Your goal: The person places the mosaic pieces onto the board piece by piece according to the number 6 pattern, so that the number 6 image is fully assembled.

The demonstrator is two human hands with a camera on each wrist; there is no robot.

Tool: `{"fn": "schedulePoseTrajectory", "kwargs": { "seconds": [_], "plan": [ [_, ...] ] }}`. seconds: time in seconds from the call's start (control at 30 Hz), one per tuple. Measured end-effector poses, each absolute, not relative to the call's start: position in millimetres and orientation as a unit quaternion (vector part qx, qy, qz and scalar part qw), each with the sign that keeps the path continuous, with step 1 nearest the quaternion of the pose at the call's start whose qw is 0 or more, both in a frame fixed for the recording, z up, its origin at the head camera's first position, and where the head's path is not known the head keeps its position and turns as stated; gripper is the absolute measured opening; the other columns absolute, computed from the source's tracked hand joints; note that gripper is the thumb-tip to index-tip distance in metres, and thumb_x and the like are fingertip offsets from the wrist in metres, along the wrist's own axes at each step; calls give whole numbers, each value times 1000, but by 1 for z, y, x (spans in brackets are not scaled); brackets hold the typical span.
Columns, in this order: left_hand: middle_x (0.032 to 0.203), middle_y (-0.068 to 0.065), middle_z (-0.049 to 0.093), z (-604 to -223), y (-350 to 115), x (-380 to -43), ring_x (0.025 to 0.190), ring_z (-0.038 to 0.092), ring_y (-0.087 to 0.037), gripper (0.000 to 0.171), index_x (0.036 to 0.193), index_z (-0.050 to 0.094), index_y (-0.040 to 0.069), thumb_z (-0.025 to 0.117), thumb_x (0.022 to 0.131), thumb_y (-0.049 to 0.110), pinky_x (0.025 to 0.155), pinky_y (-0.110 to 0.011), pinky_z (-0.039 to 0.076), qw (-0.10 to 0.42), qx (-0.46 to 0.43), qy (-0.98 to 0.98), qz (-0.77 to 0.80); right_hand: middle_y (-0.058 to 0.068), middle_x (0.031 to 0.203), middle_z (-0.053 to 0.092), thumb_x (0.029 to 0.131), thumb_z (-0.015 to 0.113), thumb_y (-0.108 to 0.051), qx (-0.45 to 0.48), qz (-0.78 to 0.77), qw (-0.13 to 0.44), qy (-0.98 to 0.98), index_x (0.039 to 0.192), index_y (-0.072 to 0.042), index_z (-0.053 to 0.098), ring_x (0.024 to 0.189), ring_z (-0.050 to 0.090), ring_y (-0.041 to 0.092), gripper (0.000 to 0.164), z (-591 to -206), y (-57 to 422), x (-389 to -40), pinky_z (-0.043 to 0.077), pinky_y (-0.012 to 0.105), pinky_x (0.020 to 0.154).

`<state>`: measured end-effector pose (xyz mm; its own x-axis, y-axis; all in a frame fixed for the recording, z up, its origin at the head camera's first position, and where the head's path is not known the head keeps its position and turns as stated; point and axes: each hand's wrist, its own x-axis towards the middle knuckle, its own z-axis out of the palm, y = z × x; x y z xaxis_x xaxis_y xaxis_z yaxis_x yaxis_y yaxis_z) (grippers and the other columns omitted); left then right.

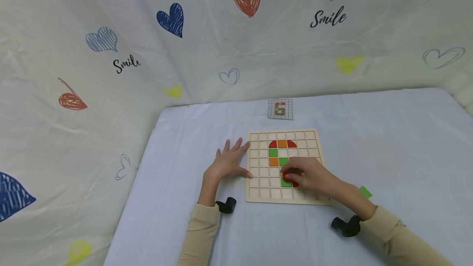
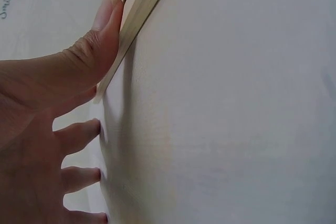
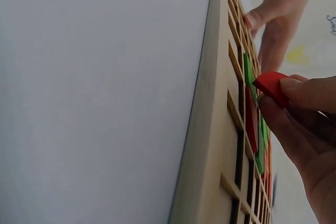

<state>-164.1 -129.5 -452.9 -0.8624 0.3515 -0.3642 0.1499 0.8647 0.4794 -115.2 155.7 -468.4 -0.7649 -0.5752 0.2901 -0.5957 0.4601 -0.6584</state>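
Note:
A wooden grid board lies on the white cloth, with red, orange and green tiles in several of its squares. Between thumb and fingers, my right hand pinches a red quarter-round tile just above the board's lower middle. Close below that tile are a green tile and another red tile in the grid. My left hand has its fingers spread at the board's left edge, the thumb resting on the rim. My right hand hides part of the pattern.
Behind the board lies a small pattern card showing a coloured figure on a grid. A loose green tile is on the cloth beside the right forearm. A heart-printed curtain hangs behind the table.

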Motion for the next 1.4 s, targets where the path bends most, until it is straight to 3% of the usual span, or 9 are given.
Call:
{"fn": "schedulePoseTrajectory", "kwargs": {
  "seconds": [0.3,0.73,1.1,1.4],
  "plan": [
    [174,0,10,-454,-129,-165,160,-6,-38,108,164,27,29,90,77,40,125,-67,1,227,132,940,218,-2,97,77,87,78,1,343,388,-24,-855,102,-8,78,87,68,11,17,-467,140,-117,61,28,81],
    [174,0,10,-454,-129,-166,160,-6,-39,109,165,27,28,90,77,42,125,-68,2,225,139,940,214,-1,99,74,87,78,1,371,360,-17,-856,101,-7,78,89,68,14,17,-476,130,-117,57,31,80],
    [174,-1,10,-455,-131,-166,160,-5,-40,108,165,27,28,89,77,42,124,-68,3,223,142,941,211,-3,103,65,91,79,-14,322,319,-88,-887,110,-11,78,93,58,13,20,-472,122,-112,56,27,82],
    [174,-1,11,-454,-131,-166,160,-5,-40,108,165,27,28,89,78,42,124,-68,3,222,143,941,213,-4,99,63,88,80,-8,330,320,-70,-885,102,-11,77,90,58,13,14,-472,122,-111,57,28,80]
  ]
}}
